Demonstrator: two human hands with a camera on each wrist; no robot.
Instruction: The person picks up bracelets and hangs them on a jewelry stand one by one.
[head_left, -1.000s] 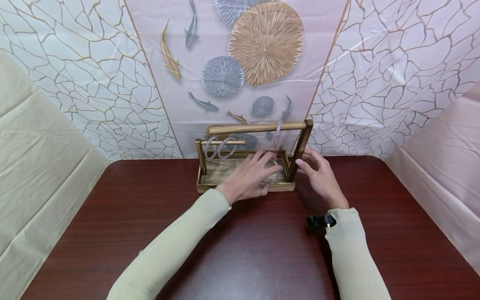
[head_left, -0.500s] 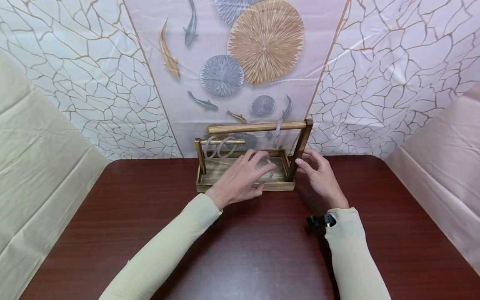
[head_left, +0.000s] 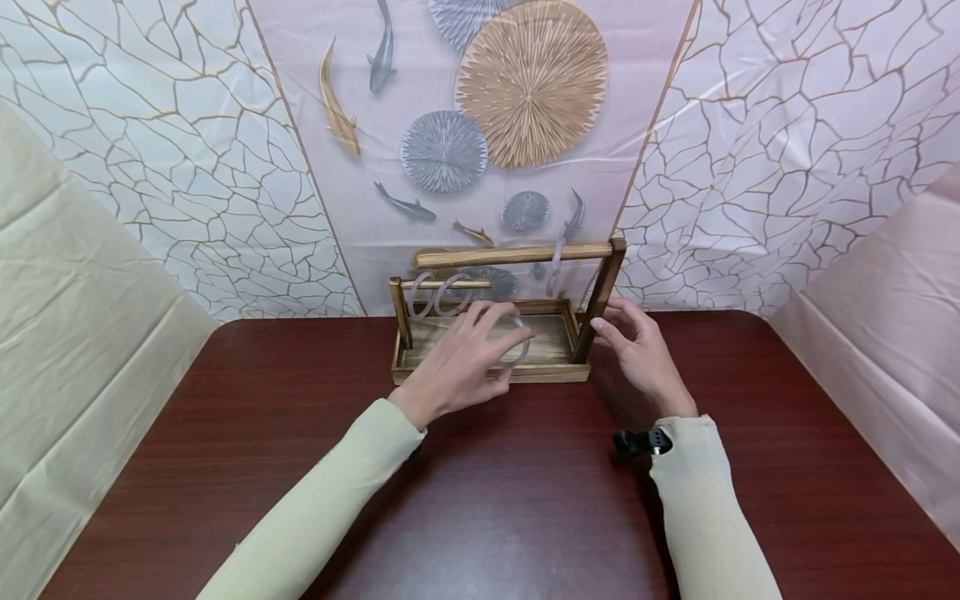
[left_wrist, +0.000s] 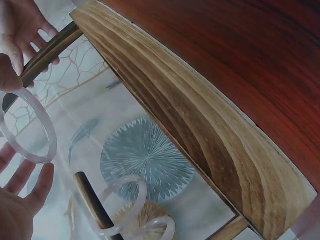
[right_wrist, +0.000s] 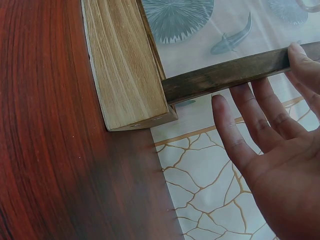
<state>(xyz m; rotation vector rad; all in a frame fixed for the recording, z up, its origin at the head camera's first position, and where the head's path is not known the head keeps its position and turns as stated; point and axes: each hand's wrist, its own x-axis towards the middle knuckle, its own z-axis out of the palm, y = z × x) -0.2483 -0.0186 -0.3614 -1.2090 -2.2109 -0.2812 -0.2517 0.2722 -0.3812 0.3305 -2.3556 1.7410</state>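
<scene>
A wooden jewelry stand with a tray base stands at the back of the table. My left hand holds a pale translucent bangle between thumb and fingers, in front of the tray and right of the short rod. Two similar bangles hang on that rod. Another bangle hangs from the taller bar. At the stand's right end, my right hand grips the tall post, thumb on one side and fingers on the other.
Dark reddish wood table spreads in front of the stand. Behind it hangs a patterned cloth backdrop with fish and round motifs. Beige cloth panels flank the table on both sides.
My left hand has moved left along the tray with the bangle, away from the tall post. The right hand has stayed on the post, and the hanging bangles look unmoved.
</scene>
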